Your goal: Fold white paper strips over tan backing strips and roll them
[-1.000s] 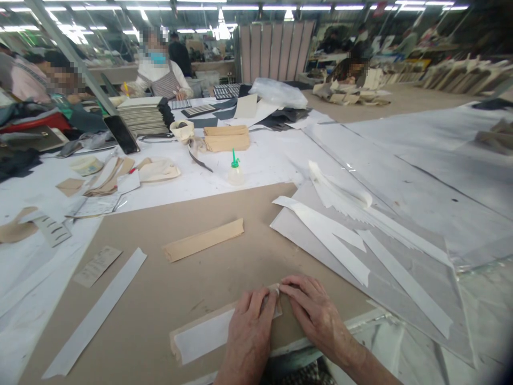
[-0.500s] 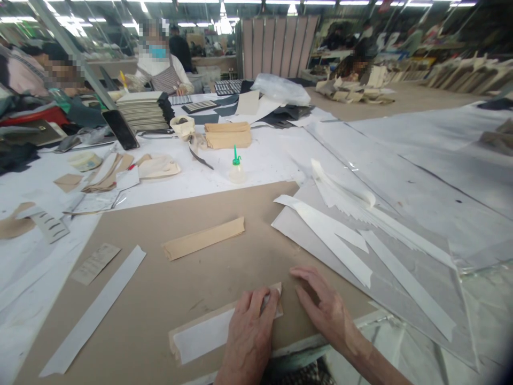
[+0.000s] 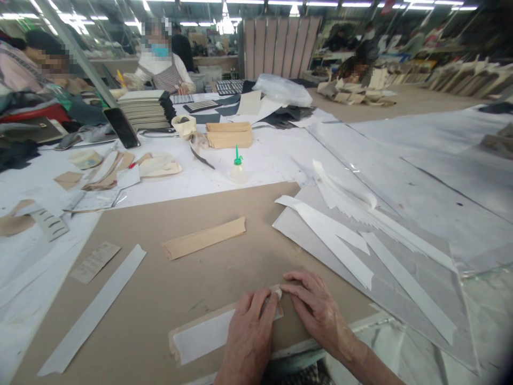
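A tan strip point(image 3: 173, 342) lies at the near edge of the brown board, with a white strip point(image 3: 206, 339) on top of it. My left hand point(image 3: 250, 329) presses down over its right part with bent fingers, and a small pale bit shows between them. What the thumb does is hidden. At the strip's right end, fingertips of my right hand point(image 3: 316, 305) touch the corner near the left fingertips, its fingers apart. Farther up the board lies another tan strip point(image 3: 204, 239). A long white strip point(image 3: 94, 310) lies to the left, beside a small greyish piece point(image 3: 96, 262).
Several white strips point(image 3: 334, 240) lie on a grey sheet point(image 3: 433, 315) at right. Beyond the brown board point(image 3: 256, 200) stand a green-topped bottle point(image 3: 238, 170), folded tan pieces point(image 3: 229, 136) and a leaning phone point(image 3: 121, 128). A co-worker point(image 3: 166, 72) is across the table.
My right hand has moved left and now touches the right end of the tan strip. My left hand stays pressed on it, almost unmoved.
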`<state>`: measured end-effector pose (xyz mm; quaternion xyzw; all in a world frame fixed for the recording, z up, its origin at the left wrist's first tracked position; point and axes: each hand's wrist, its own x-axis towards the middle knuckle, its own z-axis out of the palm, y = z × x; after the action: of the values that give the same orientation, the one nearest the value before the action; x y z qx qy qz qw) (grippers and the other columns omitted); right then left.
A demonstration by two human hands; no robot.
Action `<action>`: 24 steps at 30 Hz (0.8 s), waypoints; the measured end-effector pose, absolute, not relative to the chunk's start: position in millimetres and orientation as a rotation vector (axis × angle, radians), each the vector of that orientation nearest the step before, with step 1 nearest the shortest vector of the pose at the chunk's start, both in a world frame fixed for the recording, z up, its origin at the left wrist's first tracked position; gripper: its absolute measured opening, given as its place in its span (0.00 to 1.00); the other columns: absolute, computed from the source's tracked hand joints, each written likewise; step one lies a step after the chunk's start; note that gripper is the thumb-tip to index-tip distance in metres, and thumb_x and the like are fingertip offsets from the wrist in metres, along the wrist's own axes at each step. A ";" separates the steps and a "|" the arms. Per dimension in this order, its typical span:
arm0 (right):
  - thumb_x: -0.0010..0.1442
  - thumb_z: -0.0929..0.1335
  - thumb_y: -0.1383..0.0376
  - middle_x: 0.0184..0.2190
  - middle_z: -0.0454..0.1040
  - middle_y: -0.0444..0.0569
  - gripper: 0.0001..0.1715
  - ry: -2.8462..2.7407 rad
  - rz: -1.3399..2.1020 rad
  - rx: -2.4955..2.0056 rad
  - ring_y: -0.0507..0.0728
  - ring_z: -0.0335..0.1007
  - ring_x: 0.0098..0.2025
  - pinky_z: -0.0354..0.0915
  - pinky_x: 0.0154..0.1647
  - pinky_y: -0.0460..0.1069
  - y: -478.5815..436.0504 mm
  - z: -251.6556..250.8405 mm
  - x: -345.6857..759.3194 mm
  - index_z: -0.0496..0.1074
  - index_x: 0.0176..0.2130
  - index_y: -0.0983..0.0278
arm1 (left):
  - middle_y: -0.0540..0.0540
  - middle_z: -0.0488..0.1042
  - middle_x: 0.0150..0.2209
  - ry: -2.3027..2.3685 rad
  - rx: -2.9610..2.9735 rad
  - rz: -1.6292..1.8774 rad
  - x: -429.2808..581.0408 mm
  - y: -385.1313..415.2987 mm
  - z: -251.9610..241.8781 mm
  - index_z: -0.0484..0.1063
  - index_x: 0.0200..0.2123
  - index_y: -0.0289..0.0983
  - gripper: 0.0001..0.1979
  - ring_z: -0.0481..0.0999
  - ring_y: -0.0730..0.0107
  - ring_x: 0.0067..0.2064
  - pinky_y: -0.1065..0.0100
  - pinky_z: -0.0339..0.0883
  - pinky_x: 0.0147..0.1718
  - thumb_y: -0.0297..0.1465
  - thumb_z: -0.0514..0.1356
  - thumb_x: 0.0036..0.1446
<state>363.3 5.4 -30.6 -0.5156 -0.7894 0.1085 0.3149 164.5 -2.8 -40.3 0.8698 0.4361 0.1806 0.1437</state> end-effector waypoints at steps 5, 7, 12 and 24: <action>0.64 0.61 0.77 0.49 0.72 0.53 0.22 -2.150 0.274 -1.331 0.60 0.66 0.53 0.65 0.53 0.59 6.0 -28.1 364.1 0.74 0.50 0.60 | 0.41 0.71 0.52 1.260 2.484 0.534 164.1 -4.7 -38.5 0.65 0.59 0.35 0.21 0.69 0.58 0.47 0.58 0.71 0.48 0.20 0.55 0.63; 0.64 0.61 0.77 0.49 0.72 0.54 0.22 -2.174 0.263 -1.333 0.61 0.66 0.53 0.65 0.54 0.59 7.0 -26.0 363.5 0.74 0.49 0.60 | 0.41 0.71 0.52 1.270 2.486 0.520 164.3 -4.3 -38.4 0.65 0.59 0.35 0.22 0.69 0.58 0.47 0.58 0.71 0.48 0.19 0.55 0.62; 0.64 0.61 0.76 0.48 0.74 0.53 0.21 -2.194 0.250 -1.309 0.61 0.68 0.52 0.66 0.53 0.59 9.5 -23.5 364.0 0.75 0.48 0.60 | 0.41 0.71 0.52 1.277 2.497 0.511 164.4 -2.8 -39.8 0.65 0.58 0.35 0.21 0.70 0.59 0.47 0.58 0.71 0.48 0.19 0.55 0.62; 0.65 0.62 0.74 0.49 0.73 0.52 0.14 -1.907 0.390 -1.370 0.58 0.70 0.53 0.68 0.55 0.55 8.5 -32.3 370.6 0.73 0.43 0.59 | 0.41 0.69 0.54 1.265 2.471 0.532 163.7 -3.4 -38.4 0.63 0.61 0.36 0.24 0.69 0.60 0.48 0.60 0.70 0.49 0.19 0.54 0.63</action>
<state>370.6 8.5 -32.3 -0.5344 -0.7438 0.1520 0.3717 163.7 -3.4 -38.4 0.8635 0.4420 0.1857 0.1568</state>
